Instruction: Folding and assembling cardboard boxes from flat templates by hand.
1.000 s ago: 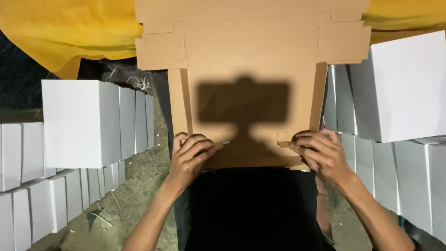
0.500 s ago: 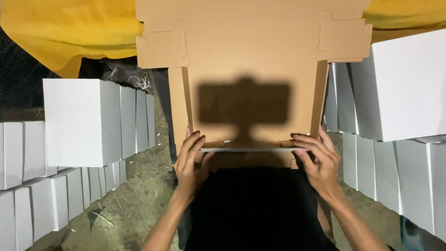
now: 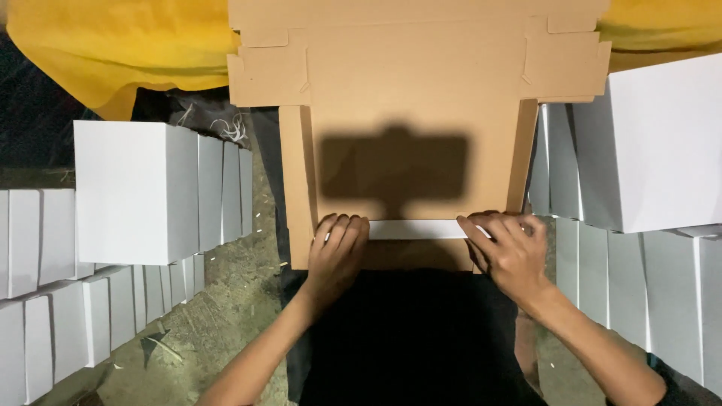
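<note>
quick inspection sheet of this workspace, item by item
surface: dirt ground with small scraps
job's things: flat brown cardboard box blank lying over the lap, its near flap folded up, white side showing
clutter: white boxes stacked at left and right
grippers: left hand and right hand press on the flap's ends
cables: nothing seen
surroundings: yellow cloth behind, a dark sheet at far left
</note>
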